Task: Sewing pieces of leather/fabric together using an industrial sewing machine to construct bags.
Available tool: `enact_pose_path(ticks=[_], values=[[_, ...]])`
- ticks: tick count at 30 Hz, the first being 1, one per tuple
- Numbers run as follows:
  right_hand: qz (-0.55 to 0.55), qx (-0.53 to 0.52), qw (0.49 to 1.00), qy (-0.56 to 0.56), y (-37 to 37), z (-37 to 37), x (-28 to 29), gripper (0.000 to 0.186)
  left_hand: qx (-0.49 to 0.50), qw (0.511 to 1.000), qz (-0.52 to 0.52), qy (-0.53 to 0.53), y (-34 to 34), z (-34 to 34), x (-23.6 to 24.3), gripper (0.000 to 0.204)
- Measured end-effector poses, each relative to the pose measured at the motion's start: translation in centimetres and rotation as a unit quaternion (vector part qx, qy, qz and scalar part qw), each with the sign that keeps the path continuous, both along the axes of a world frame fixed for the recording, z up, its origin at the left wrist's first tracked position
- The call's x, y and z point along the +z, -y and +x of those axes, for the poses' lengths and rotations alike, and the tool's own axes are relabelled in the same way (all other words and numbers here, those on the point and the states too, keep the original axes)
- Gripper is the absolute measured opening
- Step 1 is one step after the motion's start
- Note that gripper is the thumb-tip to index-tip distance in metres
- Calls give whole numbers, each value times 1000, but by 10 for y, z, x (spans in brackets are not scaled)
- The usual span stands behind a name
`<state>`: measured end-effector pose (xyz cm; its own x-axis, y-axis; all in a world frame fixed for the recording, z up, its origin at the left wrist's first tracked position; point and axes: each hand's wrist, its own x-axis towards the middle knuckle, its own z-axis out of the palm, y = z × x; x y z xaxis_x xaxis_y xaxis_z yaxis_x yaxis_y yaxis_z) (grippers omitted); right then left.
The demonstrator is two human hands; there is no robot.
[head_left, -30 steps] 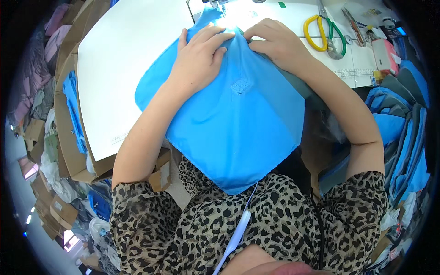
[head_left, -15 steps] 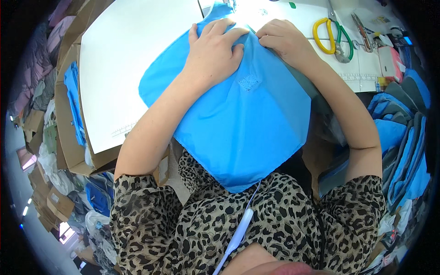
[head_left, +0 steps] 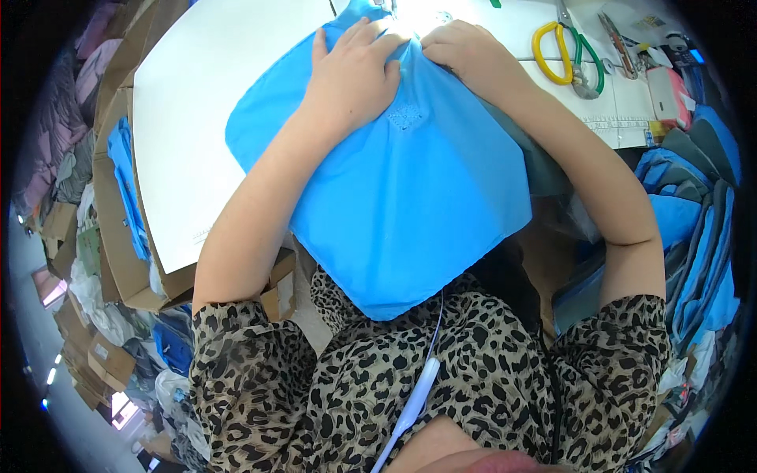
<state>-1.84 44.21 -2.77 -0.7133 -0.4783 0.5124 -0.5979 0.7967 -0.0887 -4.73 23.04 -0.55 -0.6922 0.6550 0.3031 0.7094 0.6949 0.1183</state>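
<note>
A large light-blue fabric piece (head_left: 410,197) hangs from the white worktable's near edge toward my lap, with a small stitched diamond patch (head_left: 405,117) near its middle. My left hand (head_left: 355,75) lies on its upper part, fingers spread and thumb apart. At the far right edge of the cloth, my right hand (head_left: 477,59) has its fingers closed on the fabric, beside a dark grey layer (head_left: 530,162) underneath. The fabric's far end runs under a small metal part (head_left: 384,5), where bright glare hides detail.
Yellow-and-green-handled scissors (head_left: 556,55) and thread snips (head_left: 619,46) lie on the white worktable (head_left: 177,150), right of my hands. A pink box (head_left: 669,96) stands at its right end. Stacked blue and grey pieces (head_left: 702,244) fill the right side. A cardboard box (head_left: 118,197) stands left.
The blue fabric and both hands have shifted slightly away from me and to the left. The patch now sits farther up, closer to the bright spot.
</note>
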Motion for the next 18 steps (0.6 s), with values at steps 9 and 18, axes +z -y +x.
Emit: enact_pose_path(ticks=[9, 18], values=[[-25, 96, 994, -53, -10, 17, 9, 11, -40, 992, 110, 41, 3, 5, -2, 29], [-30, 55, 998, -16, -16, 14, 3, 10, -46, 992, 107, 50, 4, 8, 2, 27]])
